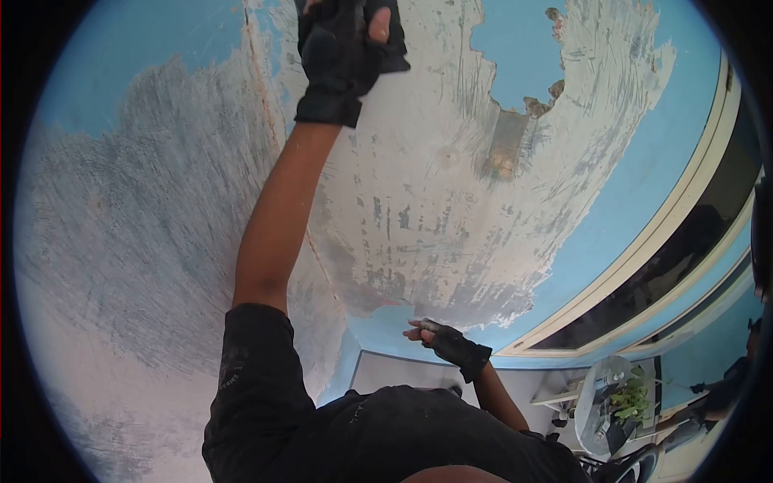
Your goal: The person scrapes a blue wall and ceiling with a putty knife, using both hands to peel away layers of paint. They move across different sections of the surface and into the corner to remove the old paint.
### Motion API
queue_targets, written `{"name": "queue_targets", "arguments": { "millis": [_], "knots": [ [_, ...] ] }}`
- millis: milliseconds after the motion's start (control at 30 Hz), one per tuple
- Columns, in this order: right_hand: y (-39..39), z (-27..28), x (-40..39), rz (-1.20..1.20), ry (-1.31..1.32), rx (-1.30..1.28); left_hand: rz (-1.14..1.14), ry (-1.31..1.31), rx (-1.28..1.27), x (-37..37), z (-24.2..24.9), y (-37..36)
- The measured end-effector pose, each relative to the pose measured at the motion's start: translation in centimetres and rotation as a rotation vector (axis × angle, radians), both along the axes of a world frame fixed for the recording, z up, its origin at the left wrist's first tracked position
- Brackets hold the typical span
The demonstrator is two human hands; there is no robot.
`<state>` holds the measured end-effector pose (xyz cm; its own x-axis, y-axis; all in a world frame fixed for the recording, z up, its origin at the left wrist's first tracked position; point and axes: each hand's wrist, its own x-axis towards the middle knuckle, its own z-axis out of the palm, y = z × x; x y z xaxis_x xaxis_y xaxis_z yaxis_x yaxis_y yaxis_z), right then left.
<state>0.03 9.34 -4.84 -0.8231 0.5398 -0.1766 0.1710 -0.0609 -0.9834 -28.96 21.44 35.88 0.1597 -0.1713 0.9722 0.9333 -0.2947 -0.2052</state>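
My left hand [338, 60], in a black fingerless glove, is raised high against the scraped wall [435, 161]. It is closed on a dark flat sheet [396, 55], whose edge sticks out past my thumb; what kind of sheet it is I cannot make out. Lower down, near my chest, my right hand [452, 344] wears a matching glove. Its fingers point left, a little apart, and no held object shows in them. Patchy white and grey cover the wall, with blue paint left around the edges.
A reddish crack [262, 80] runs down the wall corner. At right is a cream-framed window [644, 282]. Below it stand a glass-topped table [592, 402] and a green plant [632, 398]. Another person [725, 394] is at the far right edge.
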Motion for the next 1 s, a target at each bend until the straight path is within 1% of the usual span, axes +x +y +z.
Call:
{"name": "queue_targets", "arguments": {
  "millis": [33,67,100,167,200,233,267,300,367,400,467,500,633,733,767,800,833,900,1000],
  "knots": [
    [-0.1,0.1,-0.1,-0.011,0.005,-0.002,-0.015,0.056,0.012,0.6,-1.5,-0.1],
    [-0.4,0.3,-0.2,-0.004,0.030,0.002,0.022,0.012,-0.036,0.8,-4.6,0.8],
    [-0.5,0.2,-0.3,-0.013,0.023,-0.006,-0.033,0.013,-0.106,1.9,-7.9,0.1],
    [-0.5,0.1,-0.2,0.011,0.023,0.081,-0.074,-0.061,-0.322,4.1,-15.0,-1.7],
    [-0.9,0.7,-0.2,-0.013,0.004,0.037,-0.061,-0.088,-0.384,4.6,-18.2,-1.9],
    [-0.8,0.5,-0.1,-0.033,0.008,0.034,-0.071,-0.097,-0.407,5.1,-20.4,-2.3],
    [-0.8,0.2,0.0,-0.029,0.011,0.042,-0.081,-0.088,-0.415,5.0,-21.1,-2.2],
    [-1.0,0.0,0.1,-0.023,0.011,0.047,-0.090,-0.083,-0.426,4.6,-21.5,-2.3],
    [-1.3,0.2,0.7,-0.040,0.007,0.072,-0.169,-0.067,-0.377,3.2,-19.9,-1.6],
    [-1.2,0.5,1.0,-0.040,0.003,0.104,-0.211,-0.081,-0.340,3.0,-18.2,-1.5],
    [-1.0,0.8,1.5,-0.067,-0.036,0.100,-0.197,-0.095,-0.257,2.0,-14.5,-1.0],
    [-0.9,0.9,1.6,-0.084,-0.072,0.100,-0.182,-0.095,-0.215,1.4,-13.4,-0.5],
    [-0.8,0.4,2.0,-0.099,-0.019,0.087,-0.140,-0.127,-0.179,3.1,-13.8,-0.1],
    [-1.4,-0.1,2.5,-0.090,-0.025,0.055,-0.125,-0.090,-0.340,5.5,-18.9,-0.9],
    [-1.4,-0.6,2.7,-0.075,-0.040,0.082,-0.124,-0.095,-0.347,5.5,-20.7,-1.2],
    [-1.1,-0.8,2.9,-0.060,-0.052,0.118,-0.092,-0.072,-0.366,5.3,-22.0,-1.3],
    [-1.0,-0.5,3.1,-0.060,-0.051,0.120,-0.060,-0.047,-0.384,4.9,-22.4,-1.4],
    [-0.9,0.2,3.4,-0.074,-0.065,0.047,-0.077,-0.030,-0.396,3.5,-21.1,-1.5],
    [0.1,-0.8,3.4,-0.020,-0.017,0.001,-0.042,-0.104,-0.210,0.6,-16.3,-1.5]
  ]
}}
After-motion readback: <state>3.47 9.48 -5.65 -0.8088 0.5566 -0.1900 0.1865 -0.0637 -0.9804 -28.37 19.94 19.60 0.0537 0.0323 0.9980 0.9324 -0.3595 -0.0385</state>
